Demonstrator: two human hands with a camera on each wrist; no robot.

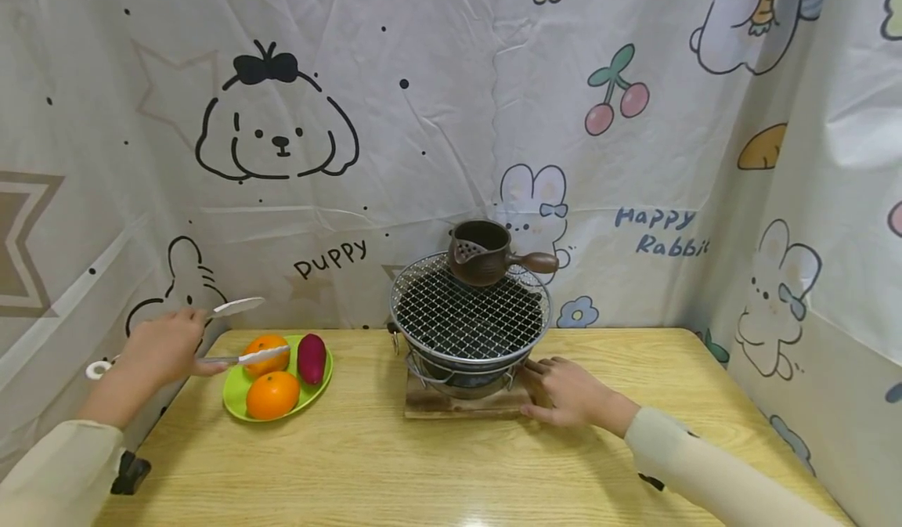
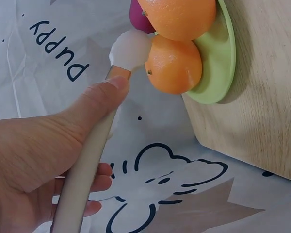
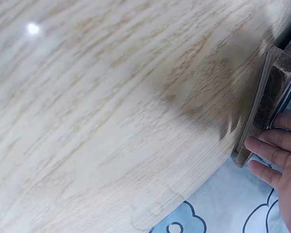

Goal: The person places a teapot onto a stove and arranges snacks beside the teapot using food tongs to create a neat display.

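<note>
My left hand holds a pair of tongs with pale handles and white tips, the two arms spread apart. The tips hover around and above a green plate at the table's left. On that plate lie a front orange, a rear orange partly behind the lower tong arm, and a purple oval vegetable or fruit. My right hand rests at the right end of a wooden board, fingers fairly straight against it. On this board stands a round grill stove with a wire mesh.
A brown side-handled clay pot sits on the back of the mesh. The wood-grain table ends at a printed cloth that hangs behind and at both sides.
</note>
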